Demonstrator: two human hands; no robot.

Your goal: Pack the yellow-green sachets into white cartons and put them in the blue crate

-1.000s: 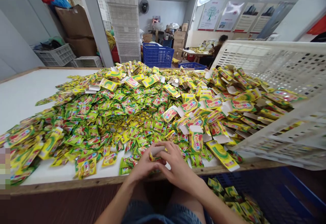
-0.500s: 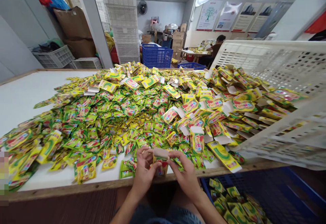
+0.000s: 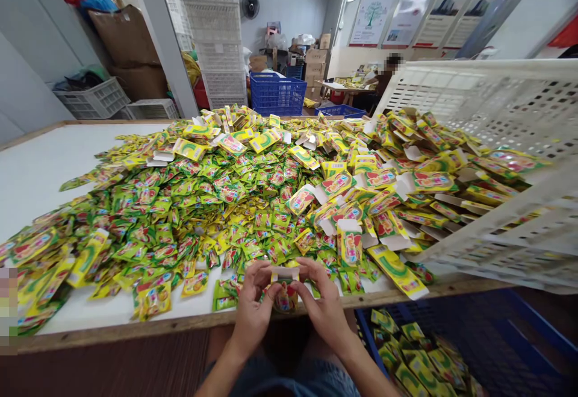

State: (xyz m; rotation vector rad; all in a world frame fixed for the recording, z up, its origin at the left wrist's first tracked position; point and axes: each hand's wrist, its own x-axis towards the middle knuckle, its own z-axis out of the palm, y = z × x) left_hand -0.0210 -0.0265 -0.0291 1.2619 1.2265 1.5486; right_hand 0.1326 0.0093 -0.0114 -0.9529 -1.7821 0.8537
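Both hands meet at the near edge of the table. My left hand (image 3: 254,303) and my right hand (image 3: 321,300) pinch one small yellow carton (image 3: 284,288) between them, its white top flap standing open. Just beyond my fingers spreads a big heap of yellow-green sachets (image 3: 203,204) over the white table (image 3: 40,168). To the right of it lie several flat and half-folded cartons (image 3: 388,204) of the same print.
A white plastic crate (image 3: 510,144) lies tipped on its side at the right, cartons spilling from it. A blue crate (image 3: 492,349) with filled cartons sits below the table at my right. Stacked white crates, a blue basket (image 3: 277,93) and a seated person are at the back.
My hands rose from the table edge with the carton and turned it upright. The white flap now faces up between my fingers.
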